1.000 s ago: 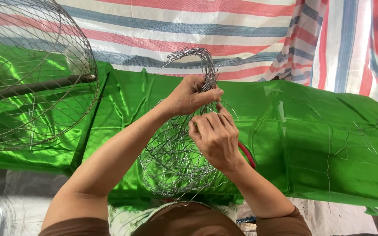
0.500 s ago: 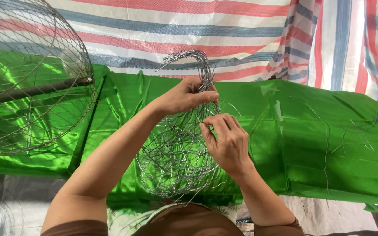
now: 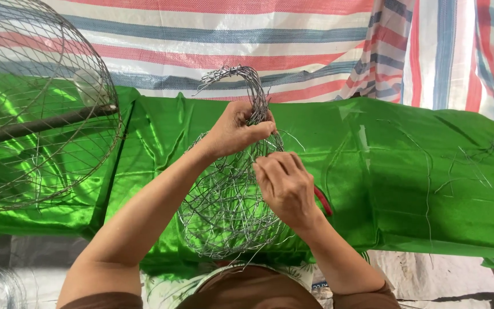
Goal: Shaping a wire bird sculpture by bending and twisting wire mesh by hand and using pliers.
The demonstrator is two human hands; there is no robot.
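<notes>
A half-woven wire mesh basket (image 3: 224,212) of thin silver wire stands on edge over the shiny green cloth (image 3: 384,171), right in front of me. A bundle of its loose wire ends (image 3: 247,77) arches up above it. My left hand (image 3: 236,129) is closed around that bundle where it meets the mesh. Just below, my right hand (image 3: 284,186) pinches a strand at the upper right rim of the mesh. A red tool handle (image 3: 322,200) shows under my right wrist.
A large finished dome-shaped wire cage (image 3: 35,109) with a dark bar through it stands at the left. Loose cut wires (image 3: 464,166) lie scattered on the cloth at the right. A striped tarp (image 3: 293,40) hangs behind.
My right hand moved a little down and right, then back toward the rim, working a strand. My left hand kept its hold on the wire bundle.
</notes>
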